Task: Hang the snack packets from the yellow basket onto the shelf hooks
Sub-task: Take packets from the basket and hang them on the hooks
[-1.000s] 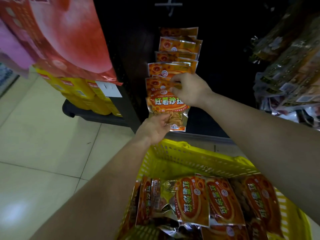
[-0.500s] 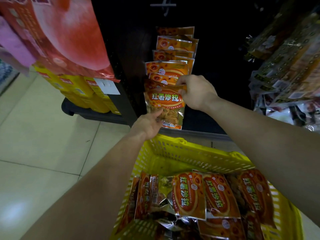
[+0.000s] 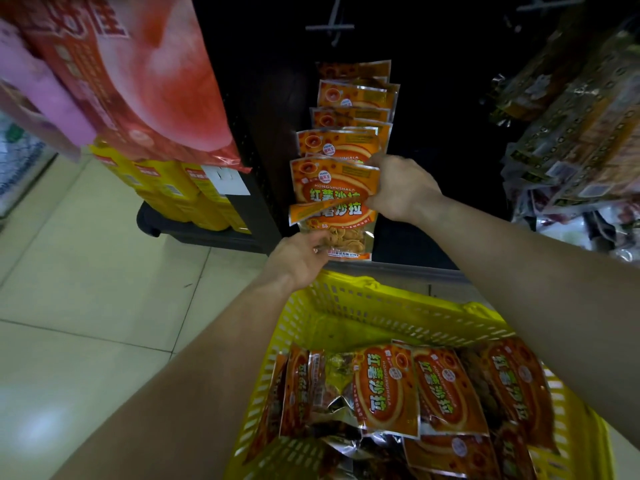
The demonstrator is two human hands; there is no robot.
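An orange snack packet (image 3: 341,230) is held up against the dark shelf, its top edge bent forward. My right hand (image 3: 398,188) pinches its upper right part, and my left hand (image 3: 299,254) grips its lower left corner. Behind it a row of several matching orange packets (image 3: 349,123) hangs one above another on a shelf hook; the hook itself is hidden by them. The yellow basket (image 3: 363,306) stands below, with several more orange packets (image 3: 388,386) lying in its near half.
An empty metal hook (image 3: 330,27) sticks out above the hung row. Silvery packets (image 3: 581,133) hang at the right. Yellow boxes (image 3: 173,188) sit on a black cart at the left, under a red banner (image 3: 145,74). Pale floor tiles (image 3: 86,289) spread to the left.
The held packet has slipped lower in front of the hung row and its top has folded forward, uncovering the packet behind. Both hands stay on it; my right hand grips nearer its right edge.
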